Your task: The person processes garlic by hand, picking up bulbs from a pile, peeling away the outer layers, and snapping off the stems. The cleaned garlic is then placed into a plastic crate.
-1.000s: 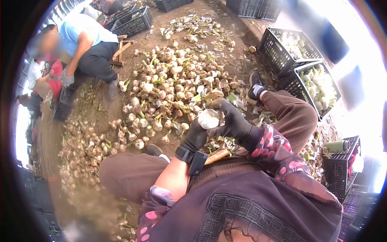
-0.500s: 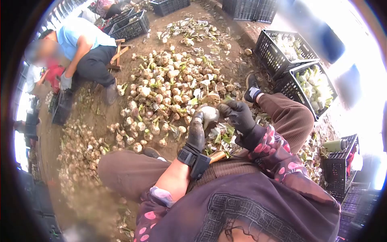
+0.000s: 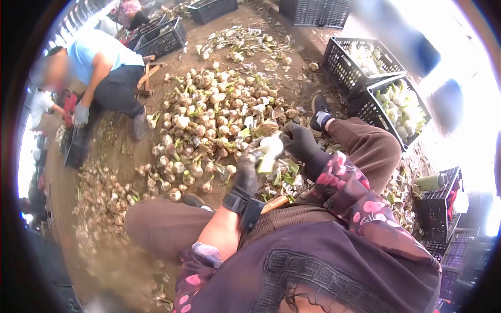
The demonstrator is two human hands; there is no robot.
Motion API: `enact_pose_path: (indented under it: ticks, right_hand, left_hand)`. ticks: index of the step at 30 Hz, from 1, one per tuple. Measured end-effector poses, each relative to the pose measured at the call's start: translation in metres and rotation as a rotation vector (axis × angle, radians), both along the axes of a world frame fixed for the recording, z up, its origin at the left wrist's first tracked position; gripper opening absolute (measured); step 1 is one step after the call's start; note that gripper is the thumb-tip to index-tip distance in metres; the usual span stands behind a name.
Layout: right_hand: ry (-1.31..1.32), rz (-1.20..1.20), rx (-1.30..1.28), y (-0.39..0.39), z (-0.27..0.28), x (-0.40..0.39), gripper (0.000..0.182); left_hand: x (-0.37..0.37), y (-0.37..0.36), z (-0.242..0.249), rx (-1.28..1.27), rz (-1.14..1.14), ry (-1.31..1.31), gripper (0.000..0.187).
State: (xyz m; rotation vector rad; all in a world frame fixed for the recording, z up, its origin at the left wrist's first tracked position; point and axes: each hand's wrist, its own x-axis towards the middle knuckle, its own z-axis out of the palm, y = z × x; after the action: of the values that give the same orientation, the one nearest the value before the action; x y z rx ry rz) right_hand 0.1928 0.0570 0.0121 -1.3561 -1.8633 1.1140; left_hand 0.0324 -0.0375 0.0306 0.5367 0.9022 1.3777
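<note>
A white peeled bulb (image 3: 271,148) with a short green stem pointing down is between my two gloved hands. My left hand (image 3: 247,169), in a dark muddy glove, has its fingers closed round the bulb's left side. My right hand (image 3: 301,142), also in a dark glove, has bent fingers at the bulb's right side; whether they grip anything is hidden. Beyond my hands spreads a large pile of unpeeled bulbs (image 3: 209,109) with roots and soil. Loose leaves and peelings (image 3: 287,177) lie under my hands.
Black crates of whitish bulbs (image 3: 365,62) and green-stemmed ones (image 3: 399,107) stand at the right. A green cylinder (image 3: 432,181) lies on another crate (image 3: 438,214). A person in light blue (image 3: 102,52) bends at the left beside a wooden stool (image 3: 148,78). More bulbs (image 3: 102,198) lie left.
The bulb has turned, so its green stem now shows pointing down. My right hand has come slightly left, against the bulb. The whole view has shifted a little.
</note>
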Motion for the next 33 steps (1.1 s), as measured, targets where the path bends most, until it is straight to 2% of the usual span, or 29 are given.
enact_pose_path:
  ticks: [2,3,4,5,6,7,8,9,10,11,12,14,15,16,17,18,19,20,21,23,25,26,27,28,29,32,33]
  right_hand:
    - [-0.203,-0.103,0.198,0.007,-0.02,0.006,0.018]
    - [0.048,-0.055,-0.042,0.015,-0.041,0.009,0.017]
    - [0.367,0.095,-0.278,0.011,-0.036,0.007,0.019]
    - [0.475,0.079,-0.335,-0.004,-0.036,-0.001,0.017]
    - [0.581,0.063,-0.398,-0.021,-0.025,-0.011,0.016]
    - [0.932,0.108,-0.676,-0.015,-0.051,-0.006,0.015]
    - [0.926,0.105,-0.516,0.001,-0.074,0.003,0.015]
    - [0.914,0.091,-0.356,0.015,-0.087,0.01,0.015]
    - [0.908,-0.004,-0.287,0.029,-0.096,0.024,0.015]
    - [0.894,-0.101,-0.218,0.044,-0.105,0.038,0.015]
    - [0.583,-0.264,-0.105,0.046,-0.084,0.049,0.016]
    - [-0.155,-0.259,0.18,0.07,-0.117,0.082,0.016]
    - [-0.165,-0.252,0.169,0.082,-0.146,0.093,0.016]
    - [-0.163,-0.31,0.039,0.094,-0.179,0.101,0.015]
    - [-0.163,-0.337,-0.024,0.095,-0.178,0.097,0.016]
    - [-0.163,-0.365,-0.088,0.096,-0.176,0.093,0.018]
    - [-0.391,-0.343,-0.125,0.08,-0.139,0.072,0.026]
    - [-0.618,-0.318,-0.163,0.067,-0.115,0.052,0.036]
    - [-0.636,-0.265,-0.215,0.064,-0.113,0.039,0.047]
    - [-0.458,-0.067,-0.039,0.057,-0.148,0.017,0.048]
    - [-0.436,0.222,-0.053,0.039,-0.121,-0.021,0.054]
    - [-0.627,0.262,-0.051,0.034,-0.146,-0.036,0.054]
    - [-0.687,0.354,-0.057,0.03,-0.167,-0.05,0.049]
    - [-0.745,0.446,-0.064,0.027,-0.187,-0.059,0.045]
    - [-0.74,0.461,-0.072,0.027,-0.204,-0.066,0.045]
    - [-0.785,0.385,0.006,0.045,-0.232,-0.076,0.038]
    - [-0.735,0.387,-0.055,0.063,-0.23,-0.071,0.035]
  left_hand:
    - [-0.013,0.004,-0.016,0.11,-0.173,-0.033,0.031]
    - [-0.009,0.004,-0.012,0.109,-0.154,0.068,0.03]
    - [-0.004,0.003,-0.003,0.106,-0.125,0.163,0.028]
    - [0.002,-0.002,0.005,0.019,-0.091,0.119,0.026]
    - [-0.004,0.006,-0.048,-0.053,-0.074,0.078,0.027]
    - [-0.006,0.007,-0.044,0.03,-0.125,0.089,0.029]
    - [-0.008,0.008,-0.039,0.112,-0.179,0.103,0.031]
    - [-0.002,0.009,-0.032,0.055,-0.058,0.032,0.034]
    - [-0.008,0.01,-0.038,0.109,-0.038,0.061,0.039]
    - [-0.018,0.013,-0.041,0.17,-0.035,0.244,0.043]
    - [-0.029,0.016,-0.044,0.225,-0.037,0.427,0.047]
    - [-0.042,0.015,-0.052,0.168,-0.005,0.756,0.055]
    - [-0.048,0.014,-0.057,0.13,0.008,0.916,0.059]
    - [-0.051,0.012,-0.056,0.094,0.008,0.982,0.056]
    - [-0.052,0.011,-0.053,0.089,0.01,0.977,0.056]
    - [-0.054,0.012,-0.051,-0.069,-0.124,0.907,0.046]
    - [-0.056,0.011,-0.051,-0.226,-0.258,0.83,0.037]
    - [-0.058,0.009,-0.056,-0.125,-0.447,0.813,0.029]
    - [-0.059,0.005,-0.063,-0.022,-0.635,0.789,0.021]
    - [-0.046,0.0,-0.102,0.307,-0.962,1.182,0.022]
    - [-0.034,-0.008,-0.105,0.269,-0.973,1.197,0.024]
    - [-0.032,-0.01,-0.105,0.235,-0.99,1.216,0.026]
    - [-0.034,-0.008,-0.103,0.215,-0.986,1.213,0.026]
    - [-0.038,-0.007,-0.102,0.05,-0.953,1.026,0.03]
    - [-0.042,-0.007,-0.102,-0.106,-0.912,0.839,0.034]
    - [-0.058,-0.014,-0.134,-0.099,-0.865,0.807,0.041]
    - [-0.061,-0.013,-0.12,-0.166,-0.835,0.955,0.035]
